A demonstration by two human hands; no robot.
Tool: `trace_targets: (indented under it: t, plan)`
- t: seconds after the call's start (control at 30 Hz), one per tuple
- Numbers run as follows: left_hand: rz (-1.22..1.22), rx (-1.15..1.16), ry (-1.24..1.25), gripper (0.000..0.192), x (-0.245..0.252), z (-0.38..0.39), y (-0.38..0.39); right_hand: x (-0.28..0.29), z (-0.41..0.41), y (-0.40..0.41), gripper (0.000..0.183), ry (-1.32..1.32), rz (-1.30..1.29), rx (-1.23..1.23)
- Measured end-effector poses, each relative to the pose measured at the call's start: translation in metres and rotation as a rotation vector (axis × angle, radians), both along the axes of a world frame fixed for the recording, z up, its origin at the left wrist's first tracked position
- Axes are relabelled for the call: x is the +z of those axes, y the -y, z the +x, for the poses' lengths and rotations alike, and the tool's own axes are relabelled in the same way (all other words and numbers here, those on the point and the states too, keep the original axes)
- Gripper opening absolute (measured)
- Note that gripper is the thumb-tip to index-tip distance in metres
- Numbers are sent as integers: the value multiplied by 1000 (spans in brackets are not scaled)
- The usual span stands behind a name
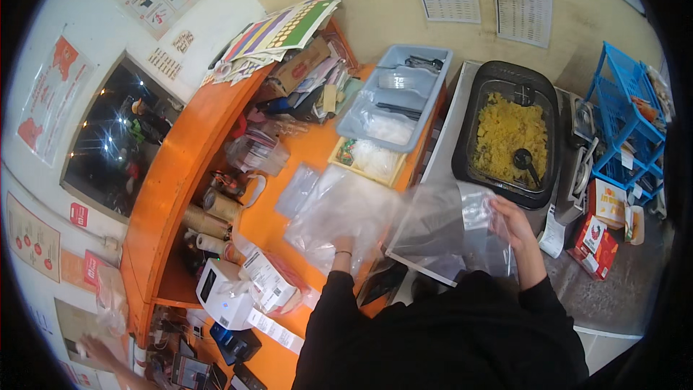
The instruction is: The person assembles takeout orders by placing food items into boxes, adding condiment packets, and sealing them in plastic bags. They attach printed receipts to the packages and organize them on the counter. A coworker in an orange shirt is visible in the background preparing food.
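My right hand (511, 219) grips the edge of a clear plastic bag (433, 227), which spreads in front of my body between the counter and the steel worktop. My left hand (342, 244) reaches into or under crumpled clear plastic (346, 206) over the orange counter. The film blurs its fingers, and whether they grip anything cannot be told. Whether the two stretches of plastic are one piece is also unclear. Flat clear plastic sleeves (298, 189) lie just beyond my left hand.
Past the plastic are a yellow basket (398, 177) and a blue-grey divided tray (433, 103) with cutlery. A black pan (551, 119) of yellow food stands on the steel worktop (622, 298), near a blue rack (617, 103). Left are a white label printer (224, 292) and another person's arm (103, 355).
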State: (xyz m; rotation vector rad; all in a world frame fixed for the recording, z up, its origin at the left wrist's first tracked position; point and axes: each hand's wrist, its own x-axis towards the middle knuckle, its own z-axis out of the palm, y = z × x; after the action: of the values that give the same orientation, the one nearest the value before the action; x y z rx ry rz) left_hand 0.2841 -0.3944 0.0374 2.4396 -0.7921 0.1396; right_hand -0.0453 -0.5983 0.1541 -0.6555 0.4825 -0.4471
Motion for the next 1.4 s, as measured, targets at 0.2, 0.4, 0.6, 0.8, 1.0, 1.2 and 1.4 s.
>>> trace_targets:
  t: [0.2, 0.4, 0.6, 0.8, 1.0, 1.2, 1.4]
  plan:
    - [141, 392, -23, 72, 6, 113, -15, -12, -26, -14, 23, -106, -25, -163]
    - [665, 294, -86, 73, -5, 110, -42, -19, -37, -13, 23, 29, 209, -277]
    - [18, -741, -683, 27, 154, -121, 5, -2, -35, -29, 8, -114, 104, -258]
    - [-103, -756, -766, 19, 144, -217, 62, 11, -9, -58, 6, -99, -329, -277]
    - [-671, -608, -1256, 12, 136, -212, 72, 26, -16, -54, 12, -181, -562, -302]
    - [-561, -553, -1626, 15, 101, -204, 65, 22, -25, -60, 17, -305, -1066, -42]
    - [-487, -609, -2001, 48, 122, -185, 68, -12, -38, -53, 14, -91, -834, -6]
